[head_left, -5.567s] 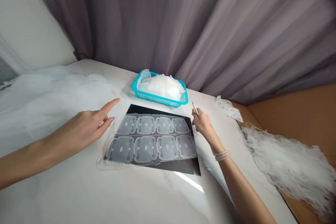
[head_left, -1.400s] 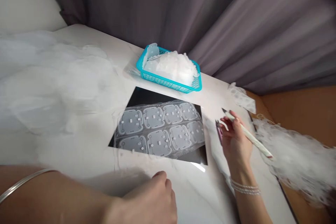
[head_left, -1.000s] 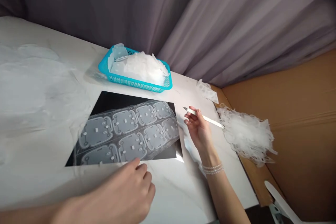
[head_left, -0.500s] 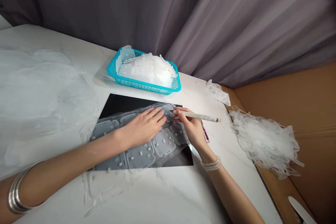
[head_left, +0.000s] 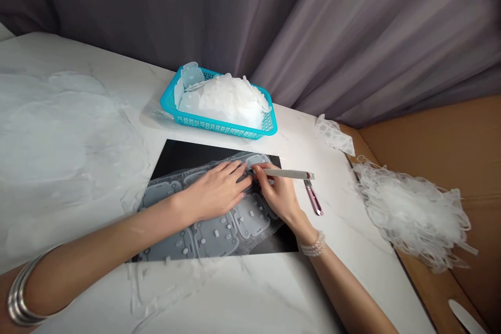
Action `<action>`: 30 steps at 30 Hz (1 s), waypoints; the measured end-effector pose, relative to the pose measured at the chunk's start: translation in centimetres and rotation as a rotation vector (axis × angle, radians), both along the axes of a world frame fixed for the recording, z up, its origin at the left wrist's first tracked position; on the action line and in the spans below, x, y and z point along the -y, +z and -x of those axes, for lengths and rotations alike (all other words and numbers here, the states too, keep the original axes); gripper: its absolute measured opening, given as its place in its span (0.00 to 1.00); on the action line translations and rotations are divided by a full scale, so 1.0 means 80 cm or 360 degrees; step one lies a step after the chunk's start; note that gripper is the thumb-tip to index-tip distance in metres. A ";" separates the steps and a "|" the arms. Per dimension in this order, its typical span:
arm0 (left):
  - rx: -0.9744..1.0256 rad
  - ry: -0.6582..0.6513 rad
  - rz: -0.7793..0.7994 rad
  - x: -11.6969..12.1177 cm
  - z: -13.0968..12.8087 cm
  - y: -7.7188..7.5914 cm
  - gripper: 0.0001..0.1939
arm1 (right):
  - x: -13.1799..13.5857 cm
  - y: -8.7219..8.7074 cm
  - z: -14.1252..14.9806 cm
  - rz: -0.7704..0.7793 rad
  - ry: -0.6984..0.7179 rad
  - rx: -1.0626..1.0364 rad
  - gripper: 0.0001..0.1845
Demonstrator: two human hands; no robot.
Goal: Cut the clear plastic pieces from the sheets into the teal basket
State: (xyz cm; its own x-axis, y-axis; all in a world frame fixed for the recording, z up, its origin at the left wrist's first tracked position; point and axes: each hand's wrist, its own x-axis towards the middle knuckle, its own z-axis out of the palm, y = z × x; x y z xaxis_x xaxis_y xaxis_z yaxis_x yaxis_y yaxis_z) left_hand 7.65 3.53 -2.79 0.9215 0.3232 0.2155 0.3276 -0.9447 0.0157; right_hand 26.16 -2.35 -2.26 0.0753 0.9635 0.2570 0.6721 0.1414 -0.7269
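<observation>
A translucent molded sheet point(head_left: 217, 237) with rounded panels and small raised bumps lies across a black mat point(head_left: 180, 154) on the table. My left hand point(head_left: 219, 190) rests flat on the sheet, fingers outstretched. Close to those fingertips, my right hand point(head_left: 277, 193) pinches a slim pen-like craft knife point(head_left: 289, 173) with a pale wrapped handle. Its dark pointed tip is at the sheet near my left fingers; whether it touches cannot be made out. Just right of my right hand lies a pink utility knife point(head_left: 313, 198).
Behind the mat stands a blue basket point(head_left: 219, 128) heaped with translucent cut pieces. A large pile of clear sheets point(head_left: 50, 141) covers the left side. Stringy clear offcuts point(head_left: 415, 214) hang over the right edge by a cardboard box point(head_left: 438, 130). Another offcut point(head_left: 334, 134) lies at the back right.
My right hand and the craft knife have moved closer to my left fingers, and the handle lies flatter. More of the pink utility knife shows. My left hand stays on the sheet.
</observation>
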 end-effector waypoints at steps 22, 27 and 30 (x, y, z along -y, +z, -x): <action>-0.0045 -0.0025 -0.0054 0.000 0.006 0.009 0.17 | 0.013 -0.005 0.013 -0.0254 0.0073 0.0489 0.11; -0.0030 0.0001 -0.0063 -0.002 0.006 0.006 0.20 | 0.010 -0.017 0.010 -0.0325 0.0099 0.0641 0.12; -0.0034 0.0012 -0.0100 -0.001 0.006 0.000 0.23 | 0.015 -0.015 0.013 -0.0332 0.0155 0.0864 0.13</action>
